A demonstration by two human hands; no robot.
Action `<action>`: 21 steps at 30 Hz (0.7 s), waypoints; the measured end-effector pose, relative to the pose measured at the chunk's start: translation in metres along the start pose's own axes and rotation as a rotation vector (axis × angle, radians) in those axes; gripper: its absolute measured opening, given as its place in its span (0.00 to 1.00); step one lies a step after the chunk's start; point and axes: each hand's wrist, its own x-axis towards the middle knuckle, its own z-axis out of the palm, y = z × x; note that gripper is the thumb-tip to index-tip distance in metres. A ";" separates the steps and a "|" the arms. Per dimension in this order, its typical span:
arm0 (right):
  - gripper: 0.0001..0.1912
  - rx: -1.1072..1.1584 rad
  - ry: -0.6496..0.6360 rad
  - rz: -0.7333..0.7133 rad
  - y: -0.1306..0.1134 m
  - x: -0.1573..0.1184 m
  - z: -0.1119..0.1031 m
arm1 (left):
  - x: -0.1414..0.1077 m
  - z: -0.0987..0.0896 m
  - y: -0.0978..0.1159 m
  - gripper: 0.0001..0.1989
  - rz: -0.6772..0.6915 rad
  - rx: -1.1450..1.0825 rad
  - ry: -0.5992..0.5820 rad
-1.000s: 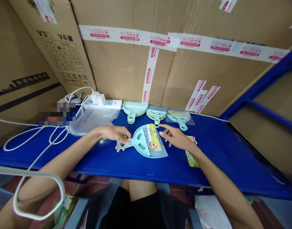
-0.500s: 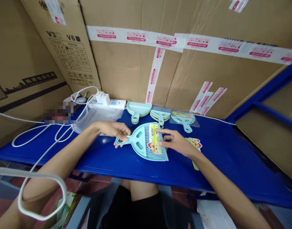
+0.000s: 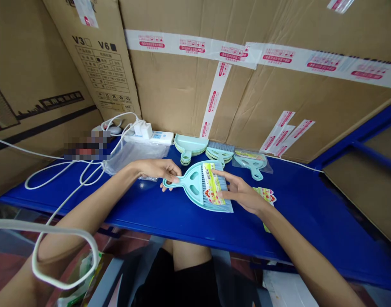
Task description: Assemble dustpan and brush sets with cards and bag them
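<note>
Over the table, my left hand (image 3: 165, 171) is closed around the handle end of a light-green dustpan (image 3: 195, 181). A small brush (image 3: 227, 200) with grey-blue bristles is nested in that dustpan. Across the bristles lies a yellow and white label card (image 3: 213, 183) with printed pictures. My right hand (image 3: 238, 191) grips this card at its right side, with index finger and thumb on it; its other fingers are bent and partly hidden. More label cards (image 3: 266, 195) lie on the table beside my right wrist.
Along the back stand stacked dustpans (image 3: 191, 147), stacked brushes (image 3: 220, 152) and a bagged set (image 3: 251, 162). Clear plastic bags (image 3: 136, 154), a power strip (image 3: 161, 137) and white cables (image 3: 83, 181) occupy the left. Cardboard (image 3: 182, 94) walls the blue table (image 3: 182, 221).
My view has swung slightly left, so the scene sits further right. My left hand still grips the handle, and my right fingers are still at the label card's edge.
</note>
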 end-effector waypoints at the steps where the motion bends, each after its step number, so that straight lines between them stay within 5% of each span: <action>1: 0.48 0.026 -0.006 -0.001 0.000 0.000 0.001 | 0.000 0.000 0.000 0.19 -0.002 0.006 0.011; 5: 0.54 0.097 0.014 -0.011 -0.004 0.000 0.002 | 0.001 0.002 0.004 0.20 -0.002 0.020 0.106; 8: 0.55 0.093 0.083 -0.047 -0.011 -0.001 0.001 | 0.002 0.003 0.010 0.22 0.064 0.056 0.295; 12: 0.56 0.077 0.205 -0.156 -0.021 -0.003 -0.008 | -0.013 -0.017 0.008 0.23 0.026 0.281 0.773; 15: 0.58 0.069 0.287 -0.244 -0.025 -0.003 -0.018 | -0.035 -0.049 -0.010 0.17 -0.391 0.698 1.200; 17: 0.58 0.068 0.328 -0.267 -0.026 -0.002 -0.025 | -0.048 -0.068 -0.027 0.16 -0.746 0.799 1.202; 18: 0.58 0.068 0.340 -0.265 -0.026 -0.002 -0.027 | -0.053 -0.075 -0.036 0.16 -0.793 0.779 1.175; 21: 0.57 0.068 0.350 -0.256 -0.027 -0.001 -0.029 | -0.061 -0.085 -0.055 0.16 -0.650 0.743 1.118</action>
